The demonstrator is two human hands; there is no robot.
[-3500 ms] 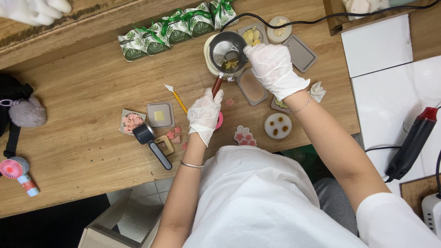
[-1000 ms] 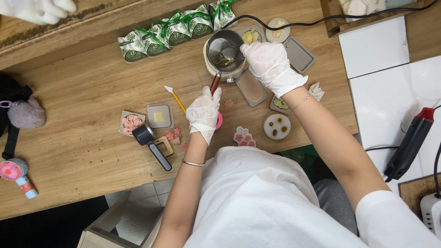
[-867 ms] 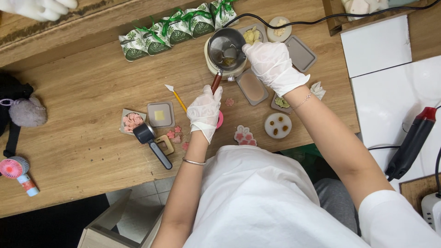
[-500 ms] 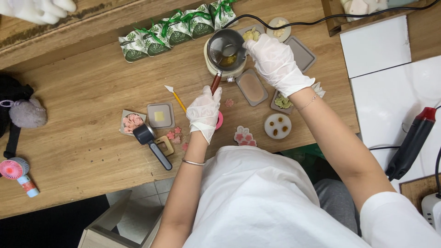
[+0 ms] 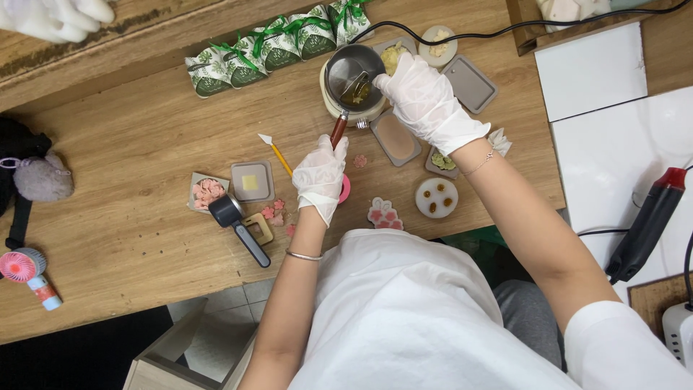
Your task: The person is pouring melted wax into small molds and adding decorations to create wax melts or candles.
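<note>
Left hand (image 5: 320, 175), gloved, grip clamped on the pot's reddish handle (image 5: 338, 131). Small metal pot (image 5: 354, 72) at the counter's (image 5: 130, 180) 12 o'clock, yellowish melt inside. Right hand (image 5: 426, 101), gloved, fingers together at pot's rim, 3 o'clock side.

Wooden table (image 5: 130, 217). Row of green leaf-print wrapped packets (image 5: 278, 42) at 12 o'clock. Pink handheld fan (image 5: 25, 271) at 9 o'clock, grey plush keychain (image 5: 42, 178) above it. Black heat gun (image 5: 646, 224) at 3 o'clock on white tiles (image 5: 588, 68). Yellow pencil (image 5: 278, 155), black-handled tool (image 5: 242, 227) and pink flower pieces (image 5: 208, 191) near centre.
</note>
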